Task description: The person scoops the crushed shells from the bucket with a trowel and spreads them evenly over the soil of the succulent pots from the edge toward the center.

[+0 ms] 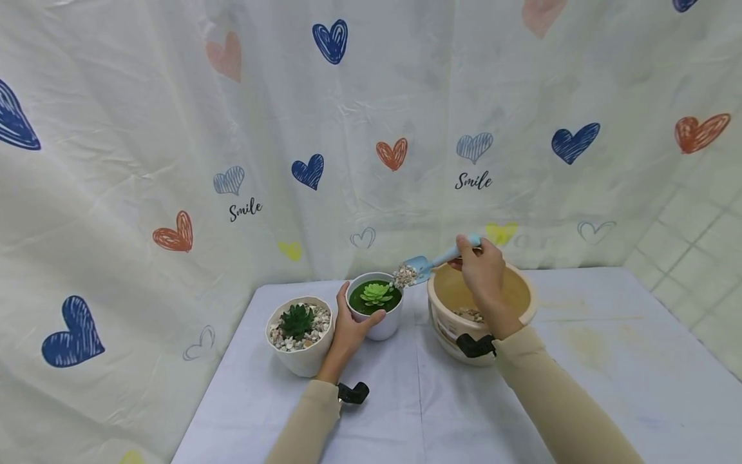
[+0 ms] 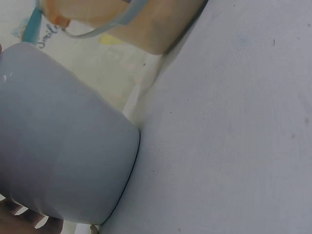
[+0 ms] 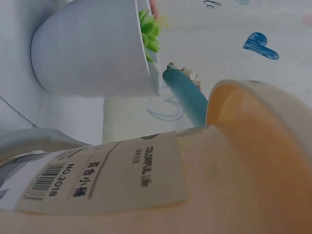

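Note:
In the head view my left hand (image 1: 350, 328) grips a small white plant pot (image 1: 385, 328) from its left side, fingers and thumb spread around it. A light-green succulent (image 1: 377, 293) sits in the pot on a dark green surface. My right hand (image 1: 484, 267) holds the handle of a light-blue toy-size shovel (image 1: 443, 258). Small pebbles (image 1: 404, 276) heap its blade, which is at the pot's right rim. In the right wrist view the shovel (image 3: 187, 97) tilts towards the pot (image 3: 92, 48). My right forearm passes over a cream bucket (image 1: 433, 298) with pebbles at its bottom.
Left of my left hand stands a second white pot (image 1: 298, 362) with a dark-green succulent (image 1: 296, 321) among pebbles. A white cloth (image 1: 580, 374) covers the table. Close behind its back edge hangs a heart-print curtain (image 1: 417, 212). The bucket carries a paper label (image 3: 161, 170).

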The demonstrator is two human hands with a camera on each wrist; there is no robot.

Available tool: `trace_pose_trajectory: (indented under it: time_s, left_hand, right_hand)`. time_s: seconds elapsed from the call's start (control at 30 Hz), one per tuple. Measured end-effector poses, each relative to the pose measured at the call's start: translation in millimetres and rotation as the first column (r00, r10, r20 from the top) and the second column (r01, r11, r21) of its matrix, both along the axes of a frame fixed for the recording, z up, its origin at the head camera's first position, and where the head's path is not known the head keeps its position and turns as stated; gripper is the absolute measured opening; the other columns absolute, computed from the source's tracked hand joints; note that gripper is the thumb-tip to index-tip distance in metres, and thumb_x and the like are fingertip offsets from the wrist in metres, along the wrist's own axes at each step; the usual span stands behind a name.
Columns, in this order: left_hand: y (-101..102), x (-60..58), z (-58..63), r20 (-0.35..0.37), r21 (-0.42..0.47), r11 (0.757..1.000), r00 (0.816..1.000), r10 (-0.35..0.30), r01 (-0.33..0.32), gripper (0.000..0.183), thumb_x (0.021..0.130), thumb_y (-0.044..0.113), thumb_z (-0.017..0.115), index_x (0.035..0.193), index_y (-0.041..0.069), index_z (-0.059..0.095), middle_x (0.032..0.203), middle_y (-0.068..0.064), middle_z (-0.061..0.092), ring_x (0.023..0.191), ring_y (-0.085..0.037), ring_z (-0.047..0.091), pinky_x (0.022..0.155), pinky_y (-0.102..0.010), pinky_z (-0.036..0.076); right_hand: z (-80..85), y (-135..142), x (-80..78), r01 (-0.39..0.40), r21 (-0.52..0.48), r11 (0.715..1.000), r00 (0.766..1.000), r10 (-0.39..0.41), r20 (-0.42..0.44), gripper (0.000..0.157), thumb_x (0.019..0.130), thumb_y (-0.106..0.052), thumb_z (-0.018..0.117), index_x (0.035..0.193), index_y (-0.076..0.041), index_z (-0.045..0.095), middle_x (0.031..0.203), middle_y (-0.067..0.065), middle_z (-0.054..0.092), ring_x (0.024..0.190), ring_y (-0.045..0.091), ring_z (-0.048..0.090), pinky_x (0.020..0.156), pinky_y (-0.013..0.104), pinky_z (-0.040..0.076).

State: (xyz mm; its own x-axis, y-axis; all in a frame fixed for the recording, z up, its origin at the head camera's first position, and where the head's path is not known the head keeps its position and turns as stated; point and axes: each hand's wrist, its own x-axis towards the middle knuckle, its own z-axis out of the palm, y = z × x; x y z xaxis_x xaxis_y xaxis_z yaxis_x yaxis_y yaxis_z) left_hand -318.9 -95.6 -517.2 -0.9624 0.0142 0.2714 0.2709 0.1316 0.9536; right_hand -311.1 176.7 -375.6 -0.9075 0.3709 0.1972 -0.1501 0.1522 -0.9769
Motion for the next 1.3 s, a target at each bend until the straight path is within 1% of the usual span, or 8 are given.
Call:
trace_pose_trajectory:
  time_s: [0.27, 0.4, 0.5, 0.63, 0.77, 1.0, 1.2, 1.3]
  left_hand:
    - [-1.4, -0.4, -0.2, -0.002, 0.031, 0.999, 0.999, -0.035, 0.035, 0.109, 0.081, 0.031, 0.086, 0.163, 0.024, 0.015, 0.16, -0.012, 0.035, 0.146, -0.028, 0.038, 0.119, -0.055, 0.031]
    - [-2.1, -1.5, 1.1, 0.015, 0.037, 0.999, 0.999, -0.039, 0.038, 0.109, 0.082, 0.027, 0.085, 0.163, 0.024, 0.012, 0.159, -0.015, 0.034, 0.145, -0.03, 0.039, 0.117, -0.055, 0.033]
    - [-2.8, -2.7, 1.9, 0.029, 0.047, 0.998, 0.998, -0.051, 0.05, 0.109, 0.082, 0.022, 0.084, 0.162, 0.02, 0.011, 0.158, -0.02, 0.033, 0.143, -0.035, 0.04, 0.116, -0.056, 0.034]
    - [-3.1, -3.8, 1.2, 0.032, 0.067, 0.995, 0.997, -0.071, 0.069, 0.106, 0.082, 0.02, 0.084, 0.161, 0.017, 0.012, 0.158, -0.021, 0.032, 0.144, -0.035, 0.04, 0.117, -0.056, 0.033]
    - [-2.0, -1.4, 0.9, 0.011, 0.068, 0.996, 0.998, -0.065, 0.064, 0.105, 0.083, 0.024, 0.083, 0.162, 0.02, 0.014, 0.158, -0.015, 0.034, 0.143, -0.031, 0.04, 0.116, -0.054, 0.034]
    - [-1.4, -1.1, 0.7, 0.002, 0.078, 0.994, 0.997, -0.075, 0.074, 0.103, 0.084, 0.021, 0.082, 0.162, 0.025, 0.015, 0.161, -0.016, 0.031, 0.146, -0.03, 0.038, 0.117, -0.053, 0.033]
    - [-1.5, -0.6, 3.2, 0.008, 0.077, 0.994, 0.997, -0.082, 0.082, 0.106, 0.085, 0.018, 0.08, 0.164, 0.022, 0.009, 0.165, -0.02, 0.022, 0.15, -0.034, 0.031, 0.119, -0.056, 0.029]
    - [-1.9, 0.3, 3.4, -0.002, 0.062, 0.996, 0.998, -0.066, 0.066, 0.104, 0.085, 0.02, 0.08, 0.164, 0.022, 0.013, 0.163, -0.019, 0.023, 0.149, -0.034, 0.03, 0.118, -0.056, 0.03]
  right_hand:
    - [-2.4, -4.4, -3.1, 0.015, 0.036, 0.999, 1.0, -0.015, -0.019, 0.05, 0.102, -0.047, 0.057, 0.121, -0.001, 0.064, 0.109, 0.022, 0.071, 0.081, 0.014, 0.077, 0.078, 0.028, 0.062]
    - [-2.6, -5.4, -3.7, 0.015, 0.055, 0.998, 1.0, -0.015, -0.009, 0.049, 0.102, -0.047, 0.057, 0.122, -0.002, 0.064, 0.11, 0.022, 0.072, 0.084, 0.018, 0.078, 0.081, 0.032, 0.062]
    - [-2.2, -6.2, -3.1, 0.01, 0.069, 0.998, 1.0, -0.01, -0.002, 0.049, 0.102, -0.047, 0.057, 0.122, -0.003, 0.064, 0.111, 0.023, 0.072, 0.088, 0.022, 0.078, 0.081, 0.033, 0.062]
    - [-1.7, -6.8, -2.6, 0.014, 0.101, 0.995, 1.0, -0.014, 0.004, 0.049, 0.102, -0.047, 0.057, 0.121, -0.003, 0.064, 0.11, 0.022, 0.072, 0.09, 0.026, 0.078, 0.075, 0.027, 0.062]
    - [-2.8, -6.7, -3.4, 0.019, 0.127, 0.992, 1.0, -0.019, 0.002, 0.05, 0.102, -0.048, 0.057, 0.121, -0.002, 0.064, 0.109, 0.023, 0.073, 0.092, 0.03, 0.078, 0.067, 0.019, 0.059]
    - [-5.3, -8.1, -5.0, 0.002, 0.143, 0.99, 1.0, 0.0, -0.017, 0.05, 0.102, -0.048, 0.057, 0.118, -0.001, 0.064, 0.107, 0.024, 0.073, 0.093, 0.033, 0.077, 0.075, 0.03, 0.062]
    - [-6.3, -8.3, -5.4, -0.008, 0.138, 0.99, 1.0, 0.012, -0.029, 0.052, 0.101, -0.05, 0.058, 0.117, -0.001, 0.064, 0.107, 0.024, 0.073, 0.088, 0.027, 0.078, 0.078, 0.033, 0.062]
    - [-6.3, -8.2, -5.5, -0.004, 0.131, 0.991, 0.999, 0.008, -0.033, 0.052, 0.101, -0.049, 0.058, 0.119, -0.001, 0.064, 0.107, 0.024, 0.073, 0.084, 0.022, 0.078, 0.079, 0.033, 0.062]
